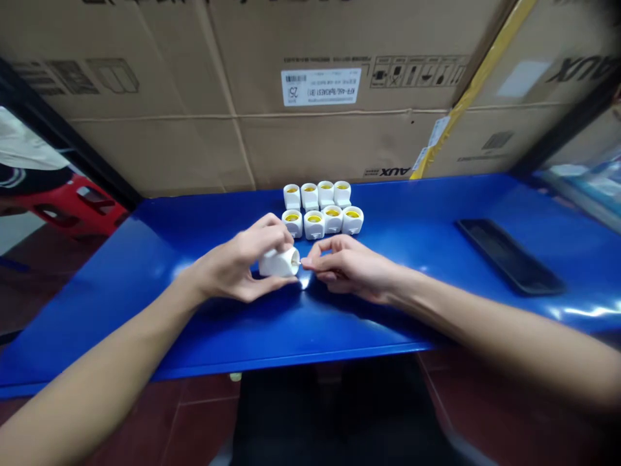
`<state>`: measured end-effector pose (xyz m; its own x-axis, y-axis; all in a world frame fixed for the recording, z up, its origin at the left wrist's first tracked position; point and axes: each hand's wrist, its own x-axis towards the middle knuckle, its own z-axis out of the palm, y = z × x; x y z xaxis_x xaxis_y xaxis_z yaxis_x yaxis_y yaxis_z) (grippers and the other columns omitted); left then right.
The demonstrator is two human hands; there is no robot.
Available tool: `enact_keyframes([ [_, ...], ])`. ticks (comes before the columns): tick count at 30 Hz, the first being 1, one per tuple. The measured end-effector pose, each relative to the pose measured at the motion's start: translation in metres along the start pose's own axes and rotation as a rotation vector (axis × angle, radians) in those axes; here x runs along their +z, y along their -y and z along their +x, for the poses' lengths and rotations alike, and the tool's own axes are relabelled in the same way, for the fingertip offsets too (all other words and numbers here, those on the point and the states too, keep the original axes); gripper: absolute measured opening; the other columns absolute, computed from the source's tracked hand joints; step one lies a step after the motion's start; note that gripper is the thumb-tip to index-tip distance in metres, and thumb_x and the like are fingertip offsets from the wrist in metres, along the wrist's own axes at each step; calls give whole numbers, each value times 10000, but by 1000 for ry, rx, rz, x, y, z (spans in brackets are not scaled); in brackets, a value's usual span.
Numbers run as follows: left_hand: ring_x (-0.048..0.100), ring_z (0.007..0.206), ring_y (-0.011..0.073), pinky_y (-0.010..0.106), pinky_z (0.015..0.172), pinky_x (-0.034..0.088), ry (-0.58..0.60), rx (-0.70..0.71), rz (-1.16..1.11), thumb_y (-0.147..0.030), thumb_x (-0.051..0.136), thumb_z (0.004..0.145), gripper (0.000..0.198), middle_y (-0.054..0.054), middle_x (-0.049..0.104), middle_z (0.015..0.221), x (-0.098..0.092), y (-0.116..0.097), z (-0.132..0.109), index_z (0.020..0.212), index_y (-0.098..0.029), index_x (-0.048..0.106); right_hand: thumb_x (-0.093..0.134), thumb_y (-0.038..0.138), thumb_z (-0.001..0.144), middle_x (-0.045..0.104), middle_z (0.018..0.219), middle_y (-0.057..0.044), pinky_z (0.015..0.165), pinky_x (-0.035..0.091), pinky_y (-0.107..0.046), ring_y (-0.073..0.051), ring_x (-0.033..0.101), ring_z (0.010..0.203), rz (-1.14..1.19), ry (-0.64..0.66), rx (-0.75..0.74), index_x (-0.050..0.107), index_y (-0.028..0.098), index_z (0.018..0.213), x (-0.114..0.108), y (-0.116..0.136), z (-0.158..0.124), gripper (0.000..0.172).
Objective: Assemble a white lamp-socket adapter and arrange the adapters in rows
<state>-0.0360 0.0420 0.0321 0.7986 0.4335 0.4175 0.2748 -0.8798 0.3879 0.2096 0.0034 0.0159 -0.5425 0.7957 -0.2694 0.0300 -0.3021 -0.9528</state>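
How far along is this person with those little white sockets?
Seemingly done: eight sockets stand in two rows on the blue table. In hand: the left hand holds a ninth socket on its side, right hand fingertips at its end. Left: unclear, no others show.

Apparently nine white lamp sockets and two hands.

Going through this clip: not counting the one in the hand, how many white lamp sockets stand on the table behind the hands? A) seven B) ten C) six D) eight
D. The white lamp sockets stand on the blue table in two rows of four.
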Motion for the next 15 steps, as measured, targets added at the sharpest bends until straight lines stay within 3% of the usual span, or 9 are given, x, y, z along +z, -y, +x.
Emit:
enact_keyframes([
  [2, 645, 889, 211, 324, 741, 534, 9, -86, -43, -388, 813, 864, 341, 85, 688, 1038, -1, 5, -1, 1060, -199, 606, 710, 296, 889, 541, 631, 53, 495, 259, -235, -93, 413, 510, -238, -57, -182, 589, 196, 881, 2, -3, -1, 157],
  [4, 642, 810, 176, 291, 696, 506, 64, -156, -86, -429, 810, 867, 351, 66, 695, 1020, -1, 8, 0, 1034, -193, 609, 621, 191, 925, 661, 782, -16, 570, 314, -256, -134, 540, 638, -672, -92, -405, 626, 181, 964, 2, -6, -4, 40],
  [7, 648, 823, 186, 298, 717, 501, 139, -226, -97, -472, 791, 873, 351, 55, 703, 1008, 1, 6, 2, 981, -199, 597, 505, 78, 928, 714, 914, -70, 589, 255, -301, -155, 528, 659, -1294, -143, -595, 666, 171, 985, 1, -10, -8, 195],
  [9, 647, 860, 203, 309, 739, 505, 168, -243, -79, -466, 775, 882, 336, 60, 695, 1024, 2, 1, 4, 985, -205, 590, 490, 70, 931, 719, 910, -69, 585, 228, -315, -153, 500, 630, -1441, -182, -616, 688, 174, 975, 1, -11, -11, 228],
  [12, 616, 919, 228, 328, 760, 514, 250, -164, -32, -383, 737, 908, 249, 66, 655, 1002, 5, -8, 6, 999, -210, 583, 551, 132, 940, 731, 895, -62, 595, 298, -298, -151, 540, 660, -1175, -164, -531, 720, 177, 939, 1, -9, -11, 175],
  [15, 579, 1005, 264, 361, 807, 530, 312, 6, 43, -287, 681, 942, 137, 79, 635, 963, 5, -16, 5, 987, -215, 573, 658, 238, 916, 686, 759, -35, 531, 335, -270, -121, 496, 565, -561, -87, -212, 720, 169, 845, -2, -6, -9, 117],
])
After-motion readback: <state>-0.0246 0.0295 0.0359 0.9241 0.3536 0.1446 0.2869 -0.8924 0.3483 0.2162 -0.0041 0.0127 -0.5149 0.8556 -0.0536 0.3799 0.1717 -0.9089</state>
